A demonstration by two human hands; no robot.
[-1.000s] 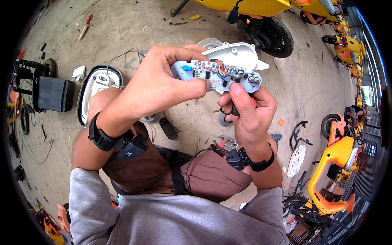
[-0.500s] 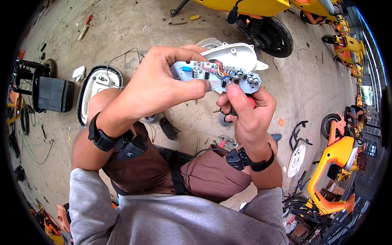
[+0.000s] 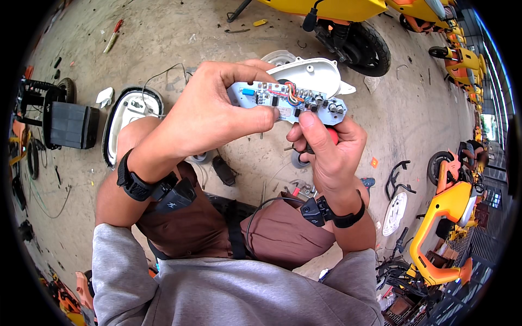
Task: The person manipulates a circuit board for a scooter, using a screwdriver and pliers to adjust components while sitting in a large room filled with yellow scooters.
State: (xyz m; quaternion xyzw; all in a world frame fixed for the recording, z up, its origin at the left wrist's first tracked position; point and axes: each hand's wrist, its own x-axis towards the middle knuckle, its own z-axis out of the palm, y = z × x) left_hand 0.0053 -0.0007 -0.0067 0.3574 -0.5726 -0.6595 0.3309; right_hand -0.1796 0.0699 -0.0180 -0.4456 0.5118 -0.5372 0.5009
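Note:
My left hand pinches the left end of a white circuit board, thumb in front and fingers behind. Chips, cylindrical capacitors, a blue component and a bundle of coloured wires cover the face turned up to me. From below, my right hand holds the lower right edge of the board, thumb tip pressed by the black parts. Tucked among its curled fingers is a red and black handle, mostly covered. A white plastic housing lies just beyond the board, partly hidden by it.
Left of my knee lies a white shell with a dark rim, near a black box. A yellow scooter with a black wheel stands ahead. At right are a white oval panel and an orange-yellow frame.
My right thumb has shifted very slightly down and left on the board. The left hand's grip looks the same.

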